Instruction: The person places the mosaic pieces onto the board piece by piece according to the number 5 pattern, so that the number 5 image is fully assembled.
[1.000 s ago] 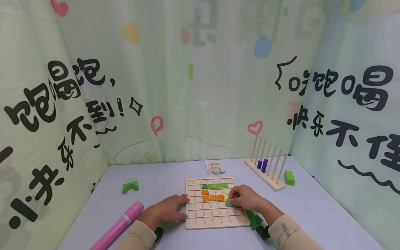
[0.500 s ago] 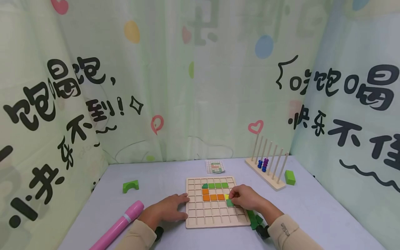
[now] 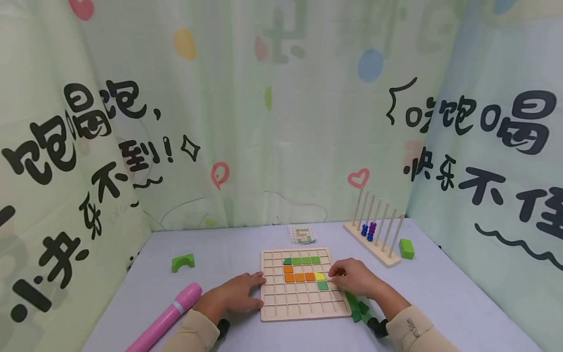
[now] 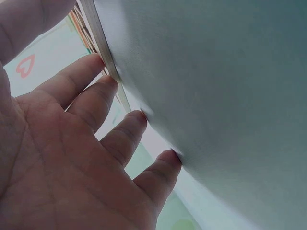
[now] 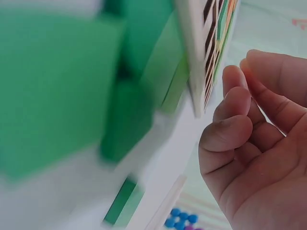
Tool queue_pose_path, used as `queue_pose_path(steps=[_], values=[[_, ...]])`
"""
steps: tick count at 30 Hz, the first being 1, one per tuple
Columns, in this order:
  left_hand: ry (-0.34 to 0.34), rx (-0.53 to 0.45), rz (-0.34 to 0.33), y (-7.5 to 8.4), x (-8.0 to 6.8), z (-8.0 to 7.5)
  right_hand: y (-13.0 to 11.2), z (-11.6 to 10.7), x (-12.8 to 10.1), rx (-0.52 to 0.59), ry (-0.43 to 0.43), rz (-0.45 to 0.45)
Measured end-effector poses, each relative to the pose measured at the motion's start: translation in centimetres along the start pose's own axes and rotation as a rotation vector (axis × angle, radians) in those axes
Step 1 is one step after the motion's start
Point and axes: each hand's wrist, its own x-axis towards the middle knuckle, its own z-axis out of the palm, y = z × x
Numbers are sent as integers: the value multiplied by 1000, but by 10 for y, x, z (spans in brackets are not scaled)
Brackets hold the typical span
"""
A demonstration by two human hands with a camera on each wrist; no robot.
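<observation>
A wooden grid board (image 3: pixel 290 310) lies on the table. Its cells hold a row of green tiles (image 3: pixel 307 260), orange tiles (image 3: pixel 300 277), a yellow tile (image 3: pixel 319 276) and a green tile (image 3: pixel 323 285). My left hand (image 3: pixel 239 293) rests beside the board's left edge, fingers spread and fingertips touching the edge, as the left wrist view (image 4: pixel 62 129) also shows. Over the board's right side is my right hand (image 3: pixel 355 278). In the right wrist view its fingers are curled, thumb and index tips close together, with nothing visible between them.
Loose green blocks (image 3: pixel 354 307) lie by the board's right edge. Behind stand a pattern card (image 3: pixel 301 234) and a peg rack (image 3: pixel 374 244) with blue and purple beads. A green block (image 3: pixel 406 249), a green arch (image 3: pixel 183 262) and a pink tube (image 3: pixel 169 313) lie around.
My right hand has shifted to the right, off the yellow and green tiles, which now show fully. My left hand stays at the board's edge.
</observation>
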Motion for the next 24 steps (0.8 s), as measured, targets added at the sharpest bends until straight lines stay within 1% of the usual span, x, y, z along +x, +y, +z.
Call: queue_pose_path(steps=[3, 9, 12, 16, 19, 24], values=[[1, 9, -1, 1, -1, -1, 8, -9, -8, 6, 7, 18], [-3, 8, -2, 2, -1, -1, 30, -23, -24, -24, 26, 73], [1, 1, -8, 1, -1, 0, 44, -28, -28, -60, 18, 109], [3, -8, -21, 2, -2, 0, 59, -33, -34, -129, 5, 131], [-1, -5, -27, 2, -1, 1, 65, -36, -37, -147, -6, 132], [0, 4, -13, 2, 0, 1, 67, -36, -39, -147, -15, 154]])
